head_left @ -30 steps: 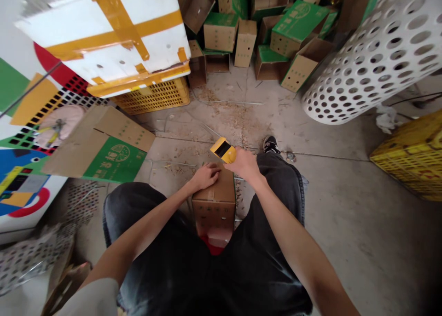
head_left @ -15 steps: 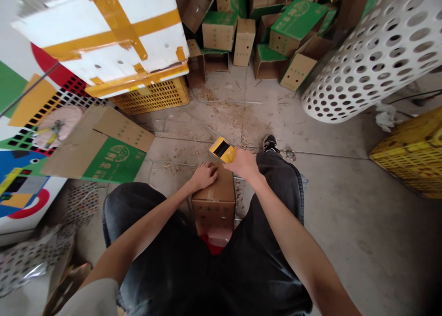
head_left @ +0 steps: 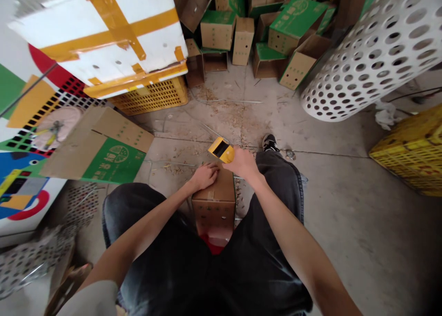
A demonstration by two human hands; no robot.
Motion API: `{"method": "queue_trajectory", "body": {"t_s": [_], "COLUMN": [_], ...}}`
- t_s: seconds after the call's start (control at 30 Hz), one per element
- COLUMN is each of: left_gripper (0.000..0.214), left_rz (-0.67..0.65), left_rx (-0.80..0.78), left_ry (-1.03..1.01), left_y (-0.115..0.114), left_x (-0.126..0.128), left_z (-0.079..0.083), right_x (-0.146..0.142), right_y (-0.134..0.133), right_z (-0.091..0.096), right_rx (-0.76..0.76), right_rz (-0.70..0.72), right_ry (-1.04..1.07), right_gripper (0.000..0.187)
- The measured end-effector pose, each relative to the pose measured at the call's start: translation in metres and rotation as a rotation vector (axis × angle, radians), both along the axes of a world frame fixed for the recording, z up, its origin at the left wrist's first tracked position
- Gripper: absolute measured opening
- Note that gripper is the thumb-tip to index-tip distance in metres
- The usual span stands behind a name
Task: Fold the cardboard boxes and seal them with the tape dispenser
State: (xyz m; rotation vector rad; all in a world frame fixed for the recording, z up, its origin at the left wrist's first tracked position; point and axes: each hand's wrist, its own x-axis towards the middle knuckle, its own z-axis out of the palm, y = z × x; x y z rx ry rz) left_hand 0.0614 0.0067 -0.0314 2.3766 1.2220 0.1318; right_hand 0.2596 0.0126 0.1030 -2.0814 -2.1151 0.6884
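Note:
Between my knees stands a closed brown cardboard box (head_left: 221, 189), with small printed marks and a hole on its near side. My left hand (head_left: 206, 175) rests on the box's top at its left side, fingers lying on the cardboard and holding nothing. My right hand (head_left: 243, 162) is closed around a yellow hand tool (head_left: 223, 150) with a dark panel, at the far end of the box. I cannot make out its exact kind, and its underside is hidden. A red and pinkish item (head_left: 217, 242) shows at the near foot of the box.
An open green-and-brown carton (head_left: 113, 152) is on the left, near a taped white foam box (head_left: 103, 35) on a yellow crate (head_left: 155, 97). Several cartons (head_left: 216, 31) pile up at the back. A perforated white basket (head_left: 366, 63) and yellow crate (head_left: 414, 155) stand right.
Both hands, the box and the yellow tool stay nearly where they were. Only a slight shift of the camera view shows.

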Motion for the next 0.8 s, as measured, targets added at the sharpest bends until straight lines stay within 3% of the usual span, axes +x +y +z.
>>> {"method": "queue_trajectory", "body": {"t_s": [0.8], "left_gripper": [0.044], "left_rz": [-0.064], "left_rx": [-0.028], "left_ry": [0.007], "left_y": [0.0018], "left_x": [-0.0008], "left_z": [0.0018], "right_x": [0.0003], "right_y": [-0.0007], "right_z": [0.0003], "right_rx": [-0.014], "right_rz": [0.024], "right_ry": [-0.009], "right_gripper": [0.051]}}
